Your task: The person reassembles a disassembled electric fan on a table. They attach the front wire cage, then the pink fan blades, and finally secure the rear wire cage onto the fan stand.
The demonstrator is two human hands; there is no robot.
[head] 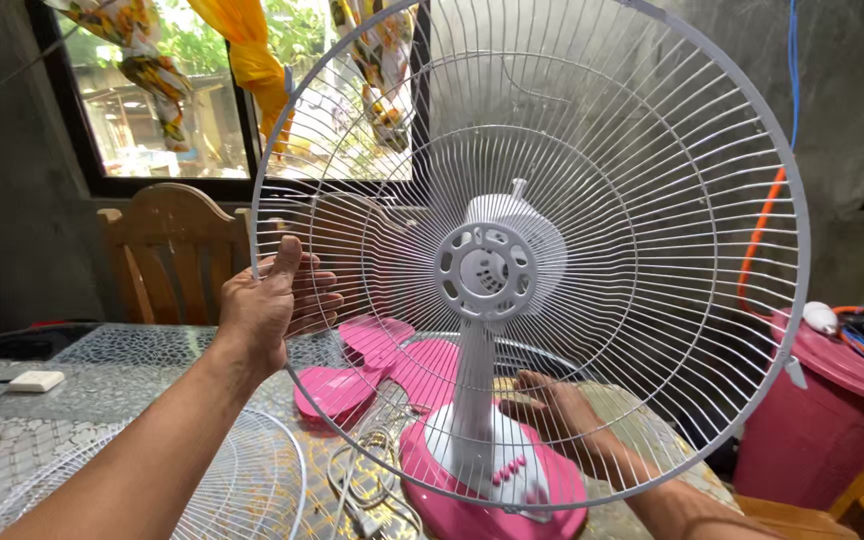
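Head camera looks down past two bare forearms at a desk fan being worked on. Left hand [270, 300] grips the outer rim of the white wire fan guard [652, 250], thumb up along the ring and fingers curled behind the wires, holding the guard upright in front of the fan. Right hand [552, 405] reaches in low behind the guard, its fingers spread loosely near the white stem of the fan; whether it touches the stem or the base cannot be told through the wires, and it grasps nothing that shows.

Behind the guard stands the fan body [487, 270], a white motor housing with a round vented hub on a white stem, rising from a pink base [552, 500] with small pink buttons. The guard's centre lines up with the hub, just in front of it. A pink fan blade [372, 365] lies flat on the table to the left of the base, touching nothing but the tabletop as far as can be seen. A second wire guard [242, 480] lies flat at the near left, under the left forearm, and a white cord [367, 480] is coiled beside the base.

All this rests on a patterned glass table [102, 370]. A wooden chair [172, 250] stands at the far side, below a window. A pink plastic bin [822, 430] stands to the right.
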